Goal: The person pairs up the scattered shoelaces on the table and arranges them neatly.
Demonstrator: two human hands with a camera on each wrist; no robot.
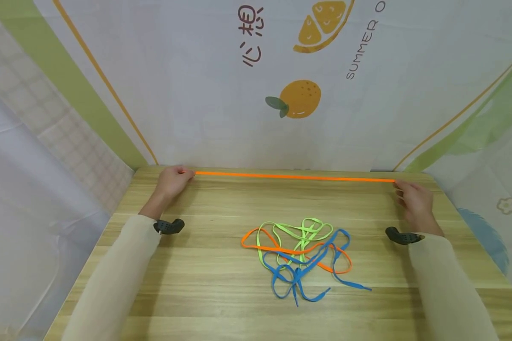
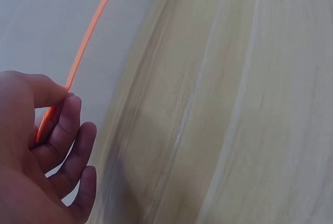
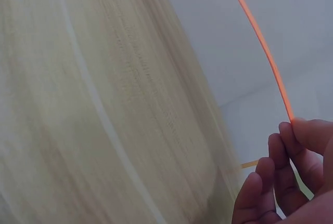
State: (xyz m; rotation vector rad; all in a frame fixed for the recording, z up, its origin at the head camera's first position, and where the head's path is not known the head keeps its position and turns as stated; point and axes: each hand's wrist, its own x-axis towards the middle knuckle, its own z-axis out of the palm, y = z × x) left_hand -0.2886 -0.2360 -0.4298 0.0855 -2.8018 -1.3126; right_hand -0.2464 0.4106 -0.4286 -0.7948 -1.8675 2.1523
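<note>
An orange shoelace [image 1: 294,177] is stretched straight along the far edge of the table. My left hand [image 1: 173,182] pinches its left end between thumb and index finger; in the left wrist view a short tail of the shoelace [image 2: 83,44] shows inside the fingers. The right end is pinched by my right hand [image 1: 416,201], thumb against index finger, as the right wrist view of the shoelace [image 3: 268,52] shows. Nearer me, a loose tangle holds a blue shoelace [image 1: 310,266], a lime green shoelace [image 1: 300,237] and another orange shoelace [image 1: 249,245].
The wooden table [image 1: 205,303] ends at a printed white cloth [image 1: 205,104] hanging behind it. More cloth [image 1: 21,189] hangs at the left side. Each wrist carries a black wrist device [image 1: 169,227].
</note>
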